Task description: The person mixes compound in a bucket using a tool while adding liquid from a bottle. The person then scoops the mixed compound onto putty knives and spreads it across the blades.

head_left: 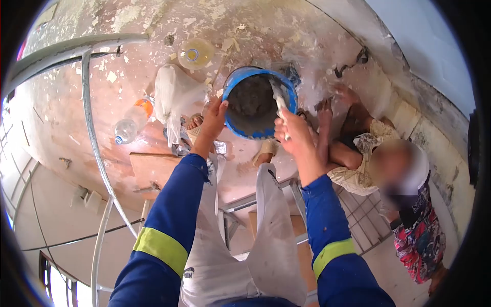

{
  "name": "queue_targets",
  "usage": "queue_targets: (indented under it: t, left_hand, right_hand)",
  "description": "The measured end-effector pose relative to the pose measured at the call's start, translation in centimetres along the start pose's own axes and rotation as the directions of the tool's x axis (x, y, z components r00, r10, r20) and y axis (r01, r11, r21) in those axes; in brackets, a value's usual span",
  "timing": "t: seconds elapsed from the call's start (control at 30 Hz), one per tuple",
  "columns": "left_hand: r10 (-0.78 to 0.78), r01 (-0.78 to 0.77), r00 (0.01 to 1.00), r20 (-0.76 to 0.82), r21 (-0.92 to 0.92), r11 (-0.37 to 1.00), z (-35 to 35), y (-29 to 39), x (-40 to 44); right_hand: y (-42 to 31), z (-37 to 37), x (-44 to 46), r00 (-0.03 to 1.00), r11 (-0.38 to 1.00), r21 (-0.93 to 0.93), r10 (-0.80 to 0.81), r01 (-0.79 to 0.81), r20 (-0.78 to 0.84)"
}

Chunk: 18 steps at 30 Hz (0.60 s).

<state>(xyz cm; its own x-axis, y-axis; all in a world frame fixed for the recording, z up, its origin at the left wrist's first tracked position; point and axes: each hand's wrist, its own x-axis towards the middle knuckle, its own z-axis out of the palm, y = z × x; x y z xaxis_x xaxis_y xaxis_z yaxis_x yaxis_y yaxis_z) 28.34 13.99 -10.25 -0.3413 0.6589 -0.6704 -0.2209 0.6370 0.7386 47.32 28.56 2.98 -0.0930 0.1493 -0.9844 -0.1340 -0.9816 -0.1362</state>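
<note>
A blue bucket (237, 129) stands on the floor in front of me, with dark grey wet mortar (250, 97) inside. My left hand (213, 118) is closed on the left side of its rim. In my right hand (295, 132) is the pale handle of a trowel (279, 99), gripped over the bucket's right side. The trowel's blade reaches down into the bucket by the far right wall, and its tip is hard to make out. Both my sleeves are blue with yellow bands.
Another person (358, 153) sits close on the right, one hand near the bucket. To the left lie a white plastic bag (171, 94), a clear bottle (128, 130) and a yellowish jug (197, 53). Metal scaffold tubing (91, 123) rises at left. Paint flakes litter the floor.
</note>
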Motion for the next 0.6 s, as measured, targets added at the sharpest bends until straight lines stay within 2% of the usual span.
queue_targets:
  t: [0.07, 0.17, 0.27, 0.3, 0.33, 0.37, 0.4, 0.43, 0.53, 0.57, 0.6]
  left_hand:
    - [-0.113, 0.114, 0.993, 0.014, -0.083, 0.99, -0.1, 1.2, -0.3]
    - [-0.138, 0.137, 0.99, 0.005, -0.156, 0.978, -0.1, 1.2, -0.3]
    - [-0.148, 0.149, 0.989, 0.02, -0.136, 0.979, -0.1, 0.6, 0.2]
    - [-0.173, 0.175, 0.985, 0.026, -0.114, 0.978, -0.3, 0.5, 0.3]
    - [-0.198, 0.2, 0.98, 0.03, -0.094, 0.975, -0.4, 0.3, 0.5]
    - [-0.199, 0.201, 0.98, 0.033, -0.078, 0.977, -0.4, 0.0, 0.6]
    - [-0.2, 0.202, 0.979, 0.037, -0.062, 0.977, -0.5, -0.5, 0.8]
    - [-0.2, 0.202, 0.979, 0.041, -0.047, 0.978, -0.6, -0.9, 0.8]
    - [-0.236, 0.239, 0.97, 0.06, -0.057, 0.969, -0.4, 0.5, 0.2]
    - [-0.25, 0.254, 0.965, 0.076, -0.057, 0.965, -0.2, 1.3, 0.5]
    - [-0.274, 0.279, 0.958, 0.089, -0.053, 0.959, -0.4, 1.0, 0.5]
  right_hand:
    - [1.1, 0.4, -0.8, 0.996, 0.999, 0.018, -0.048, 0.049, -0.07]
    - [4.1, -2.9, -1.5, 0.982, 0.997, 0.058, -0.035, 0.047, -0.184]
    - [4.2, -1.1, 1.1, 0.966, 0.964, -0.234, -0.172, 0.125, -0.192]
    - [4.7, -0.9, 3.8, 0.978, 0.975, -0.162, -0.171, 0.151, -0.119]
    - [4.2, 1.3, 5.3, 0.963, 0.92, -0.342, -0.243, 0.191, -0.115]
    - [5.7, 0.4, 10.8, 0.931, 0.754, -0.61, -0.358, 0.243, -0.073]
    - [6.6, 2.1, 12.2, 0.817, 0.354, -0.897, -0.577, 0.266, 0.015]
    - [5.7, 3.7, 10.5, 0.827, 0.197, -0.936, -0.544, 0.291, 0.143]
    - [5.4, 3.6, 7.7, 0.874, 0.067, -0.951, -0.417, 0.303, 0.249]
    - [5.4, 3.0, 6.9, 0.917, 0.095, -0.967, -0.351, 0.235, 0.189]
    - [5.8, 2.1, 5.7, 0.919, 0.127, -0.957, -0.336, 0.262, 0.207]
